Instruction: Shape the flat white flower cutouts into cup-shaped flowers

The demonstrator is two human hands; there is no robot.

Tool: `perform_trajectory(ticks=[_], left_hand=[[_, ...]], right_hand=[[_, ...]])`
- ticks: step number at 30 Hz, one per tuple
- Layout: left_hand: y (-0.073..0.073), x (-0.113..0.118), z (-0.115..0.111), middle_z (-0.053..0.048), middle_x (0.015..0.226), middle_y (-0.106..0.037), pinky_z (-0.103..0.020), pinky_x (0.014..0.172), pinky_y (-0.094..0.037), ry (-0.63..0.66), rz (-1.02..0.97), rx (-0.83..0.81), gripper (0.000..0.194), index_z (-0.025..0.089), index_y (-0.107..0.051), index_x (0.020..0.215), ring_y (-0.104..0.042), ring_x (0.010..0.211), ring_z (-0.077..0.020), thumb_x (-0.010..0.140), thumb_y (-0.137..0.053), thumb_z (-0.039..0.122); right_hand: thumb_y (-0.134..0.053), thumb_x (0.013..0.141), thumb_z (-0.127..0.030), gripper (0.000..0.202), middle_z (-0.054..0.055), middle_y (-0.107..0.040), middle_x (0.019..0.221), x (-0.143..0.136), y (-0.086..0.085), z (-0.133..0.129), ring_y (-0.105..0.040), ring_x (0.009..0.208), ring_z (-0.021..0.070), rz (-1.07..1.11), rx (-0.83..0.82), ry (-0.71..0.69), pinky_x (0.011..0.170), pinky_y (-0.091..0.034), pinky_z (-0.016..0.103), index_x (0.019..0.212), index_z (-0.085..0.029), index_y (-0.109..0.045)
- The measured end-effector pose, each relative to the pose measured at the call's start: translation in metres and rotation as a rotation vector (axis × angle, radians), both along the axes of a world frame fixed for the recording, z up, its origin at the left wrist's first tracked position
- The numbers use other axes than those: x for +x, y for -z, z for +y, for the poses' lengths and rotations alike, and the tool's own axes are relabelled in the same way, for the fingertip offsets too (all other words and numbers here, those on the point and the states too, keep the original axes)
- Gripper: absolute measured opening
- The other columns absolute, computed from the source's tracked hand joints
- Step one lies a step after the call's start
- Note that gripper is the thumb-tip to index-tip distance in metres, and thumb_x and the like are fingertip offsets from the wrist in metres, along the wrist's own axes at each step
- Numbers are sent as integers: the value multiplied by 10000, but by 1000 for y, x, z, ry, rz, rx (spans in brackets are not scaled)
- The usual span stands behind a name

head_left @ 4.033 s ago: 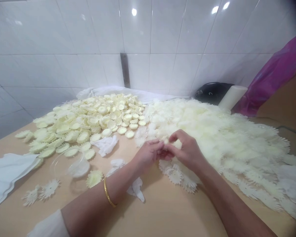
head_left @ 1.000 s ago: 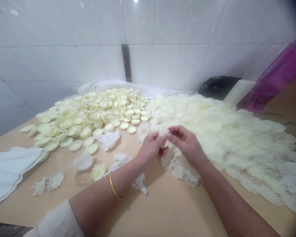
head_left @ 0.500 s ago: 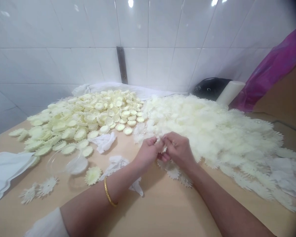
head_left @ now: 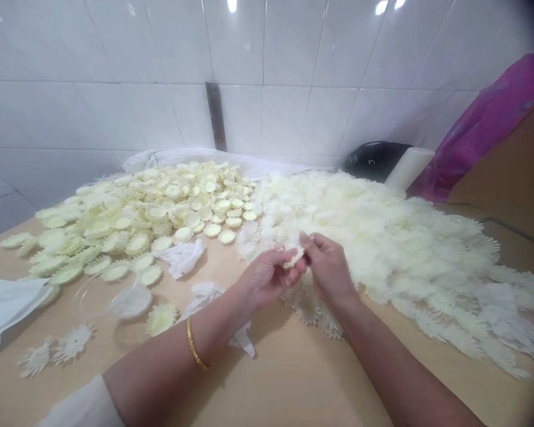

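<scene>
My left hand (head_left: 269,274) pinches a small cream flower piece (head_left: 295,259) with a toothed edge between thumb and fingers. My right hand (head_left: 329,264) is closed at the right edge of this piece, thumb and forefinger pressed together. Its other fingers curl in, and what exactly lies under the fingertips is partly hidden. Below both hands, a few flat white flower cut-outs (head_left: 309,309) with fringed edges lie on the table. Just beyond my right hand spreads a large heap of pale flat flower cut-outs (head_left: 360,207).
A pile of cupped cream flower pieces (head_left: 169,196) stands at the back left. Nearer lie a clear round dish (head_left: 131,301), crumpled white tissue (head_left: 181,258), a single yellowish flower (head_left: 162,320) and a white cloth (head_left: 9,305). A white roll (head_left: 410,169) leans by a black object (head_left: 369,159).
My hands have parted slightly, and the cream flower piece shows more plainly between them. My left hand has turned a little, opening its palm side to view. The whole view has shifted slightly.
</scene>
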State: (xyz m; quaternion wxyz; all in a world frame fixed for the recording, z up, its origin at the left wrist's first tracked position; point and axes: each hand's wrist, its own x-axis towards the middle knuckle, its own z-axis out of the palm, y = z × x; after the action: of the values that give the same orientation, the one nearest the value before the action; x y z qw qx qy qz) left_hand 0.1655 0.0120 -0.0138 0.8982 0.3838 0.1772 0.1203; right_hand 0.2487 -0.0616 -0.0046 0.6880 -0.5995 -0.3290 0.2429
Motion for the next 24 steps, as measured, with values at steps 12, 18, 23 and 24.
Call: perform_trajectory(ticks=[12,18,23,24], left_hand=[[5,-4,-15,52,421,-441,-157,344,-223,-268,83,382,180,155,-421,569,-355,338,-35,672,-556,214],[-9,-13,-21,56,378,-395,-165,330,-157,93,82,67,237,135,-416,496,-260,282,-5,676,-542,224],[-10,-13,-29,7,491,-537,-179,354,-271,160,57,199,155,146,-522,783,-425,341,-66,716,-556,282],[-8,-12,-27,8,514,-544,-183,371,-299,114,82,204,189,154,-514,852,-443,359,-72,730,-543,295]], right_hand=[[-368,839,-245,271,-9,-406,560,-2,9,4,-364,468,105,-994,-177,326,425,-251,223,575,-194,-337],[-356,863,-275,305,-41,-398,458,24,1,-3,-383,402,95,-647,-197,362,399,-276,205,567,-199,-368],[-410,838,-319,334,-29,-439,417,64,-5,-14,-445,419,111,-665,-255,569,458,-325,225,534,-181,-423],[-415,835,-341,355,-27,-442,421,67,-6,-15,-444,425,111,-693,-258,525,470,-332,230,519,-179,-418]])
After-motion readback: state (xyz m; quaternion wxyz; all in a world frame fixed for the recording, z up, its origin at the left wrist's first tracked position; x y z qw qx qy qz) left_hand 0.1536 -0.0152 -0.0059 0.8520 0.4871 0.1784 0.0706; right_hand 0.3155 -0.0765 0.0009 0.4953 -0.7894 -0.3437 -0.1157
